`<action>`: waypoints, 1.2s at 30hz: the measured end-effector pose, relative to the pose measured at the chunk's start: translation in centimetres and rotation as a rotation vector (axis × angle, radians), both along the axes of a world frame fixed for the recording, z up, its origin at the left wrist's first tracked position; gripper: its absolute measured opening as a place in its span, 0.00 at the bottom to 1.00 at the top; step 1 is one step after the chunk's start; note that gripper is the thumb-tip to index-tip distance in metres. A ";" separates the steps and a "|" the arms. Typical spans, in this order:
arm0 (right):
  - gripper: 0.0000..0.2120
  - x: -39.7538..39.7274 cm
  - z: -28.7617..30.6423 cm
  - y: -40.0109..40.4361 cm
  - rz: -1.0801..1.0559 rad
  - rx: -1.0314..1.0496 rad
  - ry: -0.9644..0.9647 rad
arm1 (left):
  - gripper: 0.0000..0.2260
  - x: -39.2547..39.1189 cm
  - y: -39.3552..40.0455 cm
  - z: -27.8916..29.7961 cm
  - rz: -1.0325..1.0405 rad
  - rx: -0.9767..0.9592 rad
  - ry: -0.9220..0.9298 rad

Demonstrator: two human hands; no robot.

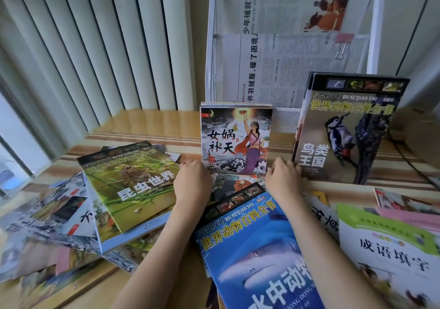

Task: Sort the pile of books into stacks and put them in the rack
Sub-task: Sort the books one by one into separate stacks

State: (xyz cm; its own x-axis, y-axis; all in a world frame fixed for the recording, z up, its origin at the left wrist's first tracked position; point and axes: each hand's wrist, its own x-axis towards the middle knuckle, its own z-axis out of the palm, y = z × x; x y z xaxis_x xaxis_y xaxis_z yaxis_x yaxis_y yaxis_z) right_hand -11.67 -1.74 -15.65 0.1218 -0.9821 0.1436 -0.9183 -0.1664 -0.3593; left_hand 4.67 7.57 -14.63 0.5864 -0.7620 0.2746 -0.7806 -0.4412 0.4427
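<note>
Now your left hand (192,180) and right hand (283,177) each have a grip on a lower corner of the upright stack of storybooks (236,139), standing on the table (147,127) before the white rack (285,118). Tap its bottom edges level, squeeze evenly, then lift it as 1 block, clear of the bird book (345,130) leaning just right.

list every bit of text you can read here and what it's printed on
"女娲补天": upright illustrated storybook stack held between left hand and right hand
"鸟类王国", "BAI KE QUAN SHU": woodpecker book
"昆虫世界": green insect book
"世界动物百科全书": blue shark book
"成语填字": white green-edged book
"暖了困境": newspaper in white rack; small print unreadable
</note>
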 end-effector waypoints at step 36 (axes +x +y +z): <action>0.23 -14.0 5.7 0.9 0.262 -0.152 -0.916 | 0.11 -13.8 -0.9 7.8 -0.413 -0.727 0.486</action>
